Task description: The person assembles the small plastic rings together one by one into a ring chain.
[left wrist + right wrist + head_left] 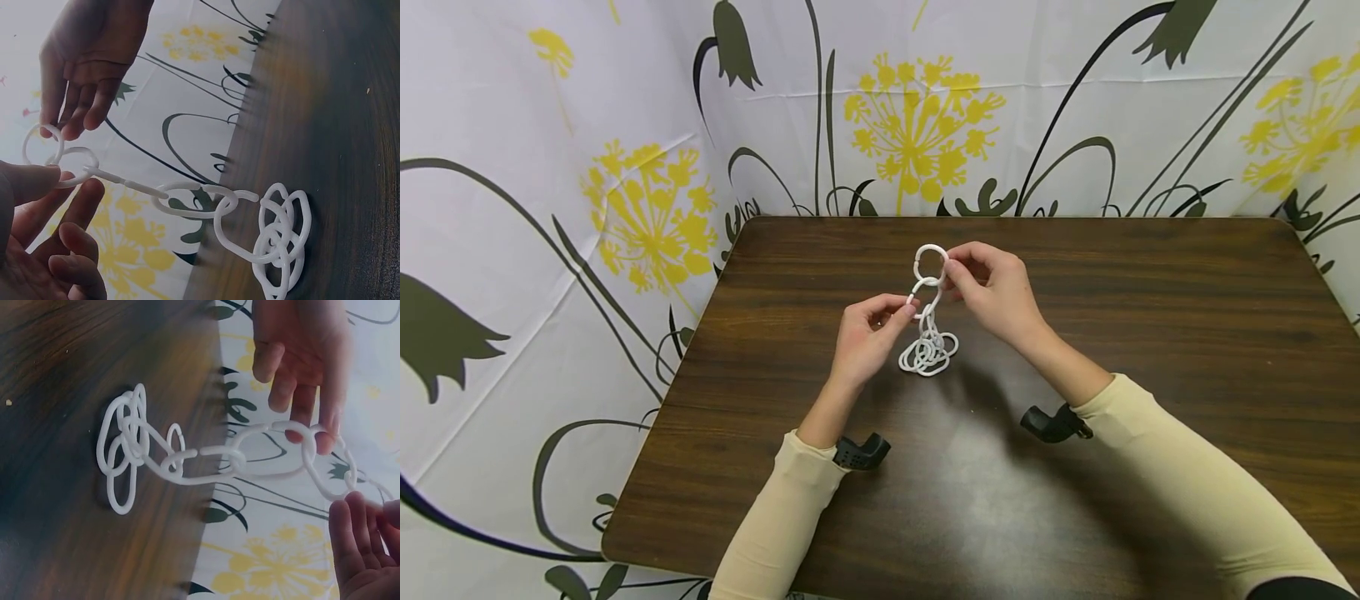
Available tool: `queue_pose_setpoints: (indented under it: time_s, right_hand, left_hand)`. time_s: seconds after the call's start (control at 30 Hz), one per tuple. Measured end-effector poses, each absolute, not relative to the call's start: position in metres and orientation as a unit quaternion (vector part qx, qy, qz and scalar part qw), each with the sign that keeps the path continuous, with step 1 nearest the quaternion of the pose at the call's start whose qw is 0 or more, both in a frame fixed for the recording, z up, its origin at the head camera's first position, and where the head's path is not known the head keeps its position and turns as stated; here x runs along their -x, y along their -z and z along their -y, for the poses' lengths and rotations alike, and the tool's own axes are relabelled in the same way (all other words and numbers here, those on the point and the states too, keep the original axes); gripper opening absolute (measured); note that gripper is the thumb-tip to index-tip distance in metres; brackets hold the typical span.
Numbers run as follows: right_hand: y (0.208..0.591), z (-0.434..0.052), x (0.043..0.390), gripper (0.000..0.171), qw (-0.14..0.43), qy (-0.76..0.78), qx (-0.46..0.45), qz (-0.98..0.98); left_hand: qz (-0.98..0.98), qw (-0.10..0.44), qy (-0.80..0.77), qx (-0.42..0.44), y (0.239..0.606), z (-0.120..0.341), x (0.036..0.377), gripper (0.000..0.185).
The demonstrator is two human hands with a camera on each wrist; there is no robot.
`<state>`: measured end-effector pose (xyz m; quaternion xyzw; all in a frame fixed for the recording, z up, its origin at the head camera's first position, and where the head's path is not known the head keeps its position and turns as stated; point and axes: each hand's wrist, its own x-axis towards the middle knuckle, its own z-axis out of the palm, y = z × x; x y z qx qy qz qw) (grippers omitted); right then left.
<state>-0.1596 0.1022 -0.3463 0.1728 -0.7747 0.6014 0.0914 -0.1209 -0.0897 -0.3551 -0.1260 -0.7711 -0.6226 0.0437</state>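
Note:
A chain of white plastic links [907, 363] hangs between both hands, its lower end heaped on the dark wooden table. The top ring [931, 247] is pinched between the thumb and fingers of my right hand [1000, 293]. Lower and to the left, my left hand [867, 343] pinches the ring linked below it between thumb and forefinger. Small gaps show in several links, such as the hanging link [253, 429] in the right wrist view. In the left wrist view, the heaped links [303, 219] lie on the tabletop, overlapping one another.
The brown wood-grain table [1187, 333] fills the area under the hands. Behind it and along the left hangs a white cloth [1045, 50] printed with yellow and grey-green flowers. Black wrist mounts [861, 452] jut from both sleeves over the table.

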Motion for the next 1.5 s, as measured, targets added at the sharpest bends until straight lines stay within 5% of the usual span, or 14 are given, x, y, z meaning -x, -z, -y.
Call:
queue_pose_setpoints:
  time_s: [0.43,0.77,1.17,1.5]
  right_hand:
    - [0.348,-0.103,0.163,0.018,0.038,-0.689,-0.149,0.708]
    - [0.349,-0.106,0.165,0.016,0.026,-0.702,-0.141,0.698]
    - [0.346,-0.106,0.170,0.017,0.017,-0.698,-0.135,0.703]
    - [0.340,-0.105,0.177,0.017,0.005,-0.701,-0.125,0.702]
  left_hand:
    - [0.812,0.067,0.572,0.099,0.400,0.117,0.154,0.020]
    - [0.953,0.045,0.300,0.010,0.431,0.131,0.168,0.025]
    - [0.993,0.044,0.101,0.034,0.437,0.112,0.190,0.028]
    - [0.994,0.045,0.098,0.014,0.434,0.110,0.201,0.019]
